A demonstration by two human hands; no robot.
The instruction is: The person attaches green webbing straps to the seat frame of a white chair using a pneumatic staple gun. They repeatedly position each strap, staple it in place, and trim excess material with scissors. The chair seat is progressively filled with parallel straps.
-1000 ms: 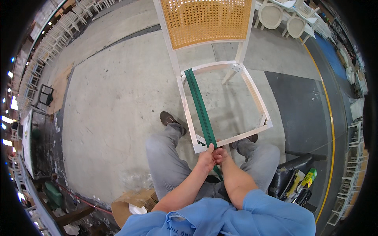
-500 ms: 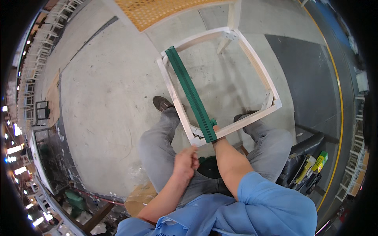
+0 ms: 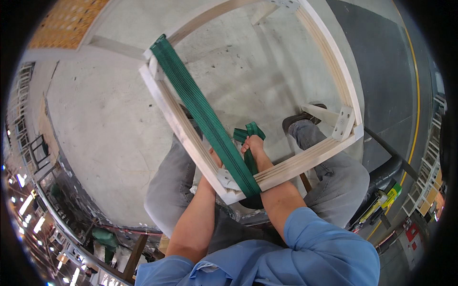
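Two hands [image 3: 254,143], one green strap [image 3: 204,114], one chair frame [image 3: 310,161]

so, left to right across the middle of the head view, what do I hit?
Left seat rail → left grip → taut strap → right grip → right shoe → right corner brace → yellow line

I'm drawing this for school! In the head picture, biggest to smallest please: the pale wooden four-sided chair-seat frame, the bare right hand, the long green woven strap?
1. Chair-seat frame, clearly largest
2. Green strap, long but narrow
3. Right hand, smallest
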